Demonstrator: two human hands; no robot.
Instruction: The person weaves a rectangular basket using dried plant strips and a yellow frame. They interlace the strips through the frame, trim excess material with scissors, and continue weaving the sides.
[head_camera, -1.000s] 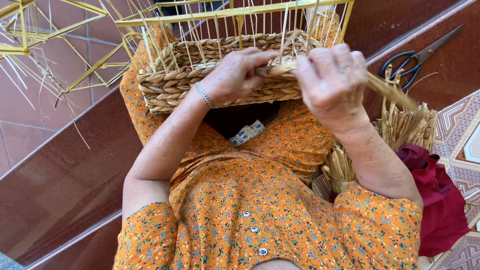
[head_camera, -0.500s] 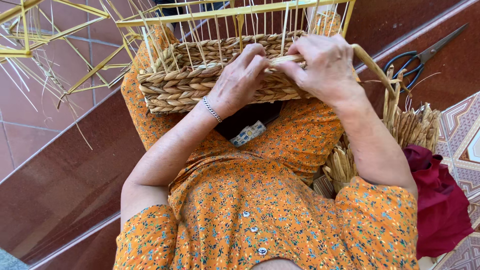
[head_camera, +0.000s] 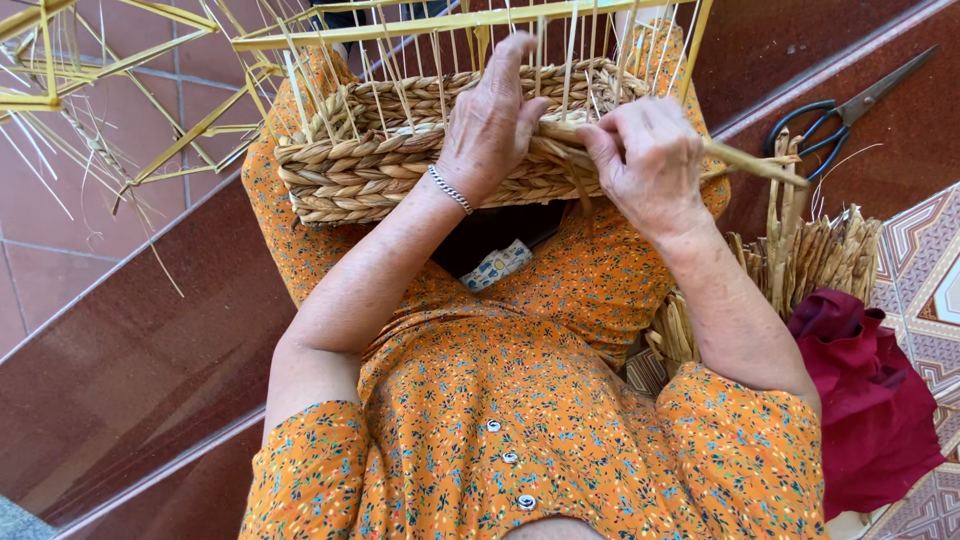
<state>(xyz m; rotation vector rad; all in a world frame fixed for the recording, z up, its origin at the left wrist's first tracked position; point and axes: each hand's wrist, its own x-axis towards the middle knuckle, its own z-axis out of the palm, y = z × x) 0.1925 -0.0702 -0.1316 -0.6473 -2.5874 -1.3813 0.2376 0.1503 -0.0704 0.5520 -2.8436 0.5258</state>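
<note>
A half-woven straw basket (head_camera: 360, 165) on a yellow wire frame (head_camera: 450, 22) rests on my lap, its braided wall toward me. My left hand (head_camera: 492, 120), with a silver bracelet at the wrist, lies on the rim, fingers reaching between the upright wires. My right hand (head_camera: 648, 160) grips a twisted straw strand (head_camera: 745, 160) that runs from the woven wall out to the right, pinched between thumb and fingers beside the left hand.
Black-handled scissors (head_camera: 840, 105) lie on the dark red step at the right. A bundle of dry straw (head_camera: 810, 255) stands beside my right arm, with a dark red cloth (head_camera: 875, 400) below it. Another yellow wire frame (head_camera: 60, 60) sits at the upper left on tiled floor.
My left hand has slid up over the basket rim, fingers now among the wires. My right hand has drawn the strand out to the right.
</note>
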